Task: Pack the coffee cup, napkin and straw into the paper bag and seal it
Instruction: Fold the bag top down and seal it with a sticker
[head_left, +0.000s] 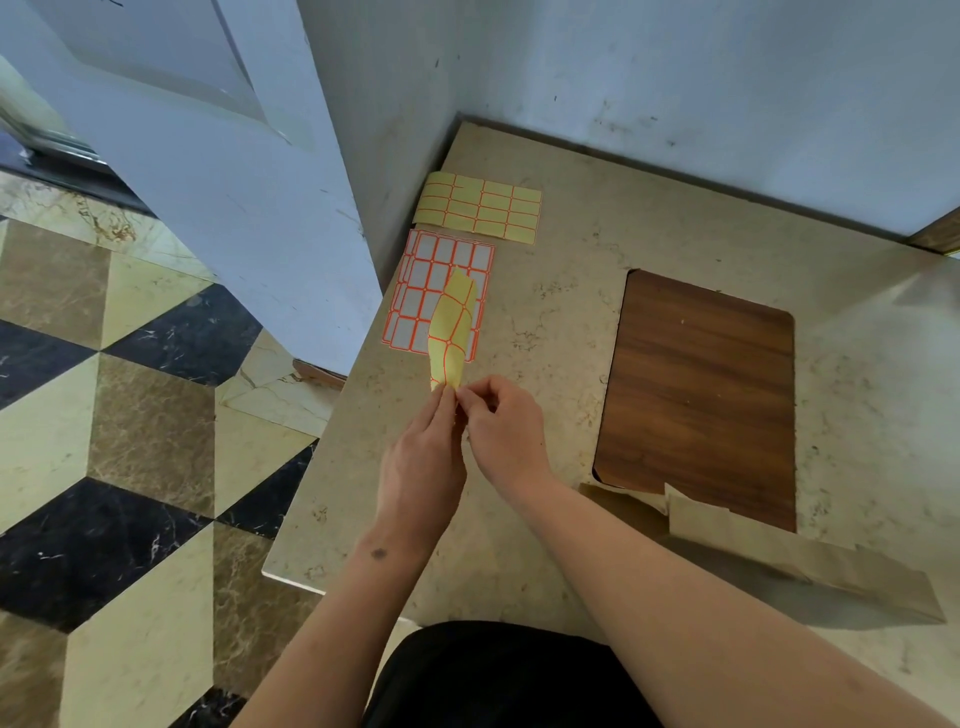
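Observation:
A curled yellow sticker sheet with orange grid lines stands up between my two hands. My left hand pinches its lower edge. My right hand pinches the same edge with thumb and fingertips, close against the left. The brown paper bag lies folded flat at the lower right of the table, apart from both hands. No coffee cup, napkin or straw is in view.
A yellow backing sheet and a white-and-orange label sheet lie at the table's far left. A dark wood-grain panel is set in the beige tabletop. Walls close the back and the far left; the table's left edge drops to the tiled floor.

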